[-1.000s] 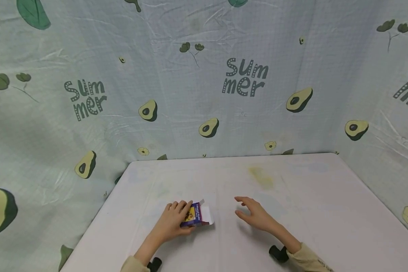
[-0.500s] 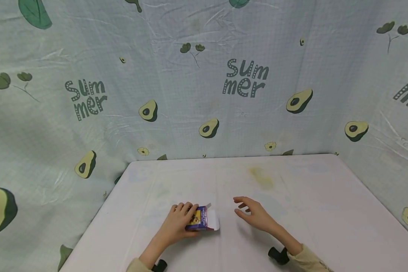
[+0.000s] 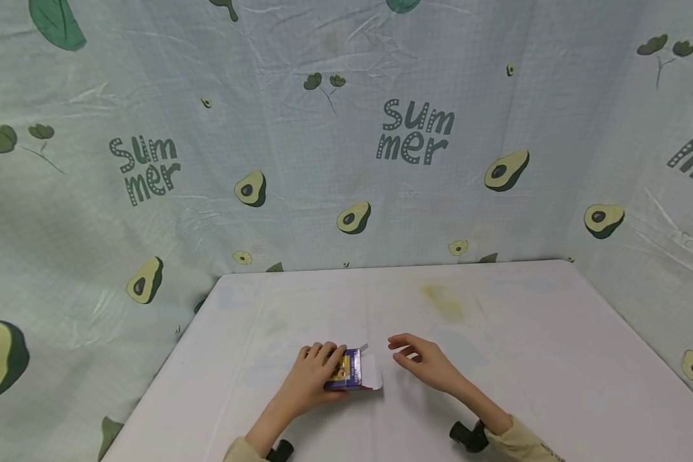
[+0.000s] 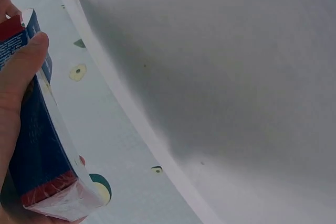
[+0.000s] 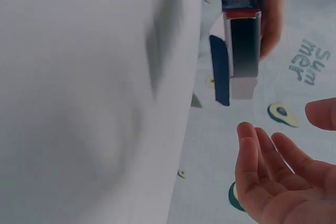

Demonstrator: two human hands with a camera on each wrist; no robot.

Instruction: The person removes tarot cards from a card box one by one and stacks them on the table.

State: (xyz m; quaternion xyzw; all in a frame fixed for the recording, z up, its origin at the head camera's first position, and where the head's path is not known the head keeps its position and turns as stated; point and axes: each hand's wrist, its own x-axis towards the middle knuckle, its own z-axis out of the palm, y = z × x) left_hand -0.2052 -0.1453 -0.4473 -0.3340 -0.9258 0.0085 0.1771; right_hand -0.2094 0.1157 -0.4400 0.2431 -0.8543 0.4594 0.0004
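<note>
My left hand [image 3: 307, 384] grips a small blue cardboard box [image 3: 352, 370] with a yellow picture, just above the table. In the left wrist view the thumb lies along one blue side of the box [image 4: 42, 140], and clear plastic wrap shows at its near end. The box's right end is open, its white-lined flaps folded out. Through the right wrist view, the opening [image 5: 245, 45] looks dark inside, with a blue flap [image 5: 220, 72] hanging to one side. My right hand [image 3: 430, 367] hovers to the right of the box, fingers loosely bent, holding nothing.
A white-covered table [image 3: 496, 321] spreads under both hands, with a yellowish stain [image 3: 444, 303] toward the back. A pale curtain [image 3: 300, 141] printed with avocados surrounds it. Black wrist cameras [image 3: 468, 437] sit under the wrists.
My left hand has carried the box to the right, toward my right hand. My right hand has shifted slightly left, so the gap between it and the box's open end is smaller.
</note>
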